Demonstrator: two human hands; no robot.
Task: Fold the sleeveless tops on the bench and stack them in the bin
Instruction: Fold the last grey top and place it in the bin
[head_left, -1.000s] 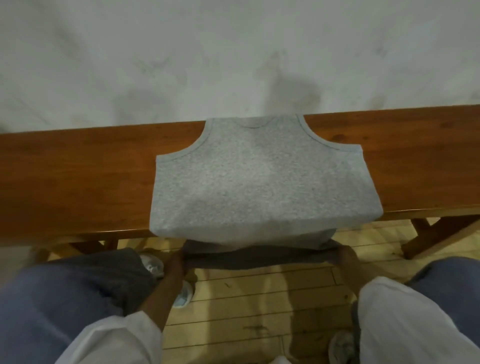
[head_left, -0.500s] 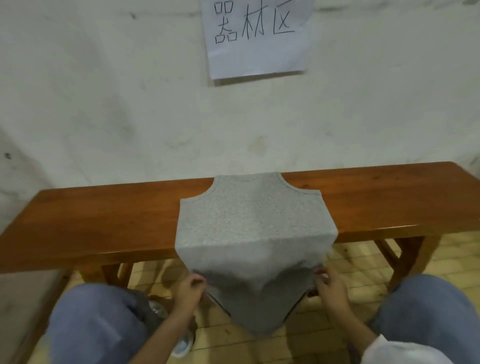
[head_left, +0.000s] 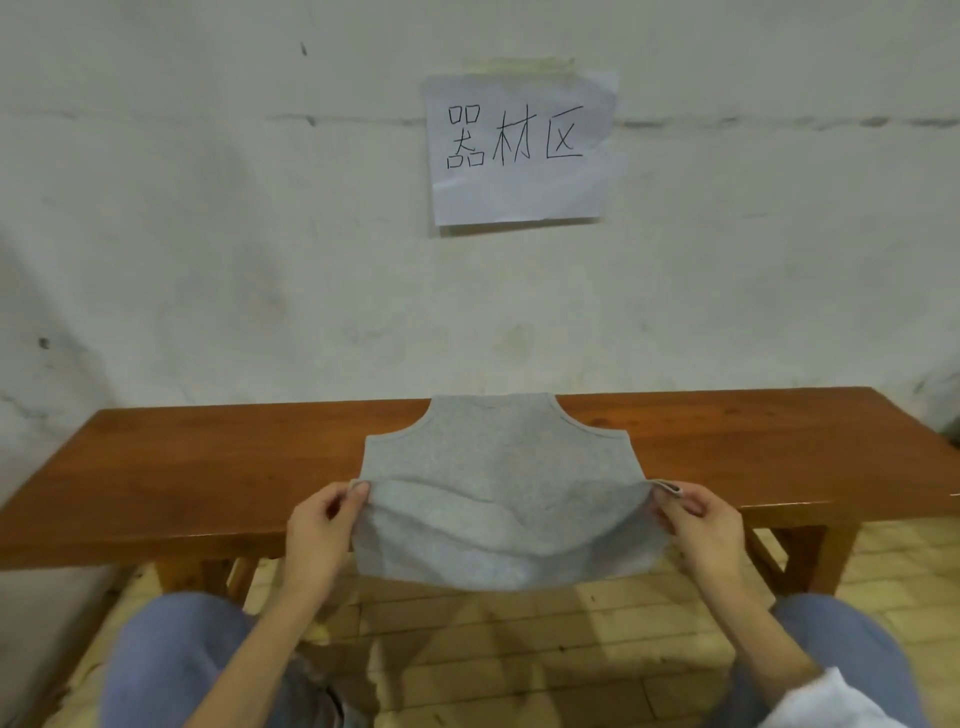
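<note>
– Wooden bench (head_left: 208, 467), grey sleeveless top (head_left: 498, 457): which step?
– First fold, likely. The neck end lies on the bench; left hand (head_left: 317, 535) and right hand (head_left: 701, 530) each pinch a lower corner, lifted at the front edge. Next: carry both corners level toward the neckline.

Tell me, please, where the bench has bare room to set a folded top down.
Bare wood runs from the grey sleeveless top to each end of the bench. The middle is crowded: the top lies there, left hand and right hand pinching its corners.
</note>
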